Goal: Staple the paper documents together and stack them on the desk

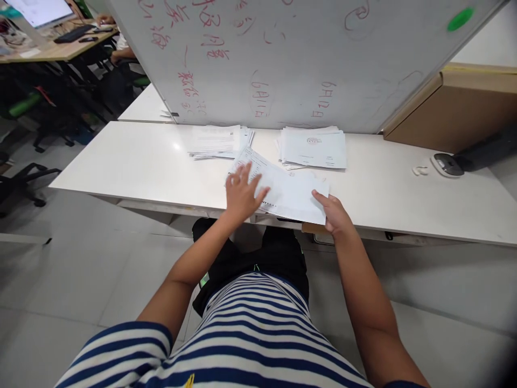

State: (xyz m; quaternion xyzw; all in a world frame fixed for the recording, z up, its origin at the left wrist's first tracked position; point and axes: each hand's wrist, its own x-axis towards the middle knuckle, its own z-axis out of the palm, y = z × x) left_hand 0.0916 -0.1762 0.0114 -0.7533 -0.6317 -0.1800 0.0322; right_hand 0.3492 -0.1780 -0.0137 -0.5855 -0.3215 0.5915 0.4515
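A printed white sheet lies at the near edge of the white table, atop other sheets. My left hand rests flat on its left part, fingers spread. My right hand pinches the sheet's near right corner. Two stacks of printed paper lie behind it: one stack at the left, another stack at the right, both against the foot of the whiteboard.
The whiteboard with red writing stands upright along the table's far side. A cardboard box sits at the right, with a computer mouse and a small white item beside it. Far left, another person sits at a desk with a monitor and keyboard.
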